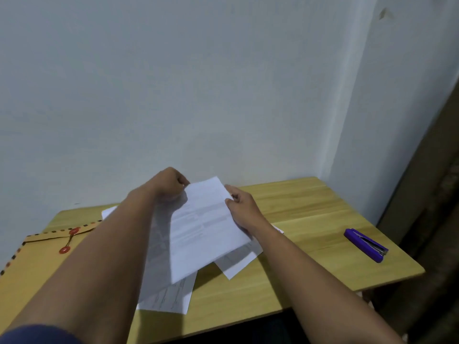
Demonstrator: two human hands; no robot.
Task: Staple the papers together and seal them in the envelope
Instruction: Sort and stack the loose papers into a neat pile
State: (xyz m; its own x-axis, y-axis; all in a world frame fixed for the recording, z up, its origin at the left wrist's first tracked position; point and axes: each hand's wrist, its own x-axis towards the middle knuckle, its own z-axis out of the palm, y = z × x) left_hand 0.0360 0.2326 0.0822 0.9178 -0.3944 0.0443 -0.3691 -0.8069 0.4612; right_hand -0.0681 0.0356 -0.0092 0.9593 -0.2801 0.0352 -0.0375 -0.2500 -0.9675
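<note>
A white printed sheet (206, 227) is lifted above the wooden table (310, 214), tilted toward me. My left hand (169, 183) pinches its far left corner and my right hand (242, 207) grips its right edge. Other white papers (171, 296) lie loose on the table beneath, one poking out at the right (238, 263). A brown string-tie envelope (42, 256) with red buttons lies flat at the left, partly hidden by my left forearm. A purple stapler (366, 244) rests on the table at the right, well away from both hands.
The table stands against a pale wall (223, 83) at the back. Its right edge drops off just past the stapler, beside a dark doorway or frame (432, 194). Another paper corner (109, 212) shows behind my left arm.
</note>
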